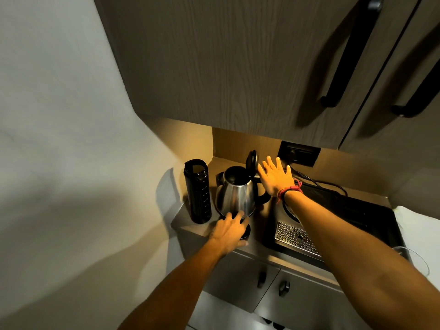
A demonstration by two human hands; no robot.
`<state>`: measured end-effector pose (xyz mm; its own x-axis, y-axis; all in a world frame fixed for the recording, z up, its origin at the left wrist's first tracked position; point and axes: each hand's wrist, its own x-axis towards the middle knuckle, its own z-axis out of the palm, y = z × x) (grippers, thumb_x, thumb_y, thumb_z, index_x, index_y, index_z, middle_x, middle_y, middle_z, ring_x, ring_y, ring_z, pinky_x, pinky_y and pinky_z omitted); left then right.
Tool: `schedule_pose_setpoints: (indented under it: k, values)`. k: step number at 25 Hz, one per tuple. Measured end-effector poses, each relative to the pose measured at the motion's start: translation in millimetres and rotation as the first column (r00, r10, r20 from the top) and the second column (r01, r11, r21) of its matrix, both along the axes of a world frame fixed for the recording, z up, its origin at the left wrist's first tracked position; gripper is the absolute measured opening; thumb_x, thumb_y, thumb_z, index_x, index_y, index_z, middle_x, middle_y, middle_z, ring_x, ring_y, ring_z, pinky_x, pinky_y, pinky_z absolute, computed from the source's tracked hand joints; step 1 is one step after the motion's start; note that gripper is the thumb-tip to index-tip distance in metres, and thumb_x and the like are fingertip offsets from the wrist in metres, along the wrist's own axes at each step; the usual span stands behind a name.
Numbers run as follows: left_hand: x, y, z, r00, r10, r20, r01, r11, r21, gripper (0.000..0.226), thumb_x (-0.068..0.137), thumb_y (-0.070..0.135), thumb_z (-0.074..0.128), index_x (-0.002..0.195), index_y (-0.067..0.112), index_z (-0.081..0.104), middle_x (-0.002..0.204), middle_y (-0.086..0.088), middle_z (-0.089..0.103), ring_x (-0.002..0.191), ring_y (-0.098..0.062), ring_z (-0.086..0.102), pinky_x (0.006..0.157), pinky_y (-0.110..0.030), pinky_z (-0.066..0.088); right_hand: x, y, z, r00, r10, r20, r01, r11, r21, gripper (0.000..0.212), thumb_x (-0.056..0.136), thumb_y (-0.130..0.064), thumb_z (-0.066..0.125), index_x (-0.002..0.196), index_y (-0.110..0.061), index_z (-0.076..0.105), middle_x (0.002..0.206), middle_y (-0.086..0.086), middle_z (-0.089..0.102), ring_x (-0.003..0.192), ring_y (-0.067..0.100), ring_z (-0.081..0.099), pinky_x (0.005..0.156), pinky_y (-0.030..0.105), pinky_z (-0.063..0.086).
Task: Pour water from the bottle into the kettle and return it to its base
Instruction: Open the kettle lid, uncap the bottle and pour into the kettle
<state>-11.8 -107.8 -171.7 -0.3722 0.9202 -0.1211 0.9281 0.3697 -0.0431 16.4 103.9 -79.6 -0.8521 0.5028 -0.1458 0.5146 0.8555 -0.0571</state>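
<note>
A steel kettle stands on the counter with its black lid flipped up and open. A tall black bottle stands uncapped just left of it. My left hand rests flat at the kettle's foot, over a round black object that may be the bottle's cap or the base; I cannot tell which. My right hand hovers open, fingers spread, just right of the raised lid and above the kettle's black handle, holding nothing.
A black induction hob with a perforated steel plate lies to the right. A wall socket with a cable sits behind. Wooden cupboards hang low overhead, a wall closes the left, and cupboard doors are below.
</note>
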Motion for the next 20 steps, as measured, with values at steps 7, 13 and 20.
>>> schedule_pose_setpoints:
  k: [7, 13, 20]
  values:
    - [-65, -15, 93, 0.947, 0.076, -0.312, 0.170, 0.705, 0.688, 0.056, 0.090, 0.054, 0.056, 0.130, 0.015, 0.049, 0.124, -0.010, 0.046, 0.110, -0.027, 0.049, 0.094, -0.045, 0.042, -4, 1, -6, 1.000, 0.012, -0.006, -0.012, 0.999, -0.034, 0.062, 0.101, -0.034, 0.030, 0.157, -0.021, 0.008, 0.167, 0.010, -0.002, 0.153, 0.040, -0.006, 0.120, 0.065, 0.007]
    - [-114, -58, 98, 0.746, 0.228, 0.626, -0.652, 0.445, 0.614, 0.115, 0.059, 0.056, 0.090, 0.150, 0.022, 0.028, 0.151, -0.007, 0.039, 0.138, -0.024, 0.039, 0.110, -0.041, 0.040, -3, -1, -5, 1.000, 0.008, -0.002, -0.008, 0.998, -0.066, 0.061, 0.102, -0.034, 0.029, 0.158, -0.021, 0.007, 0.167, 0.009, -0.004, 0.153, 0.038, -0.006, 0.121, 0.064, 0.007]
    - [-98, -45, 65, 0.551, 0.204, 0.809, -0.809, 0.368, 0.458, 0.083, 0.063, 0.025, 0.094, 0.134, 0.021, 0.052, 0.123, -0.004, 0.068, 0.116, -0.027, 0.063, 0.099, -0.050, 0.052, -1, -5, 0, 1.000, 0.028, 0.000, -0.028, 0.998, -0.061, 0.074, 0.096, -0.025, 0.047, 0.157, -0.023, 0.006, 0.167, 0.013, -0.002, 0.153, 0.042, -0.005, 0.119, 0.067, 0.009]
